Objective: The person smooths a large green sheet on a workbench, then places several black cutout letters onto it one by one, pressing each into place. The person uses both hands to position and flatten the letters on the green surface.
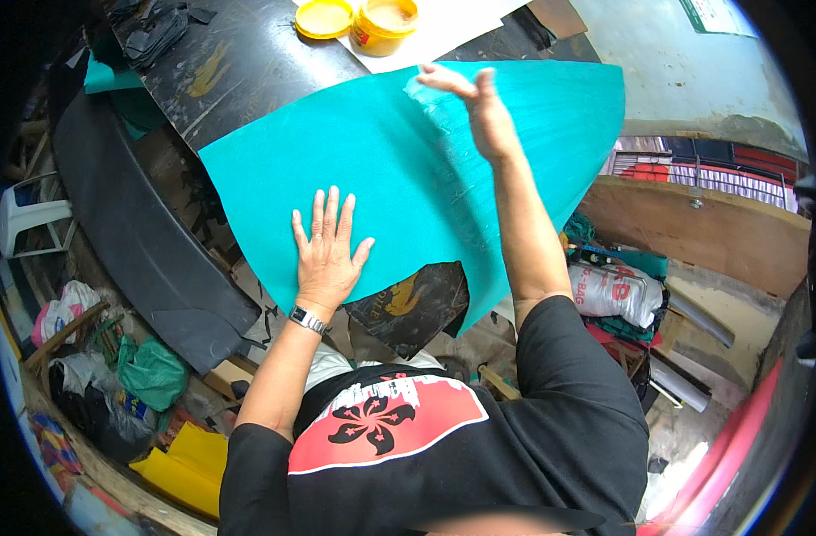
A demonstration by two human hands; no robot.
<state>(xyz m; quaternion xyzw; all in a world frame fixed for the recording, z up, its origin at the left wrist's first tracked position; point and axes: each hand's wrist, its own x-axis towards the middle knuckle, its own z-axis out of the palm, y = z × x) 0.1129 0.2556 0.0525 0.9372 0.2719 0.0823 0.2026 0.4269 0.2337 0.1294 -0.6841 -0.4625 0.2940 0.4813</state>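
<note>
Left hand (326, 263), fingers spread, lies flat on the sheet (336, 143), likely steadying it across the tabletop's (430, 308) near corner. Right hand (490, 118): thumb apart, but I cannot tell its grip.

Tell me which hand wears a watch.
The left hand, spread on the teal sheet: a silver watch circles its wrist, while the right hand has a bare wrist.

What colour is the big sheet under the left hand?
The sheet is bluish green, like teal; it shows best in the head view.
</note>
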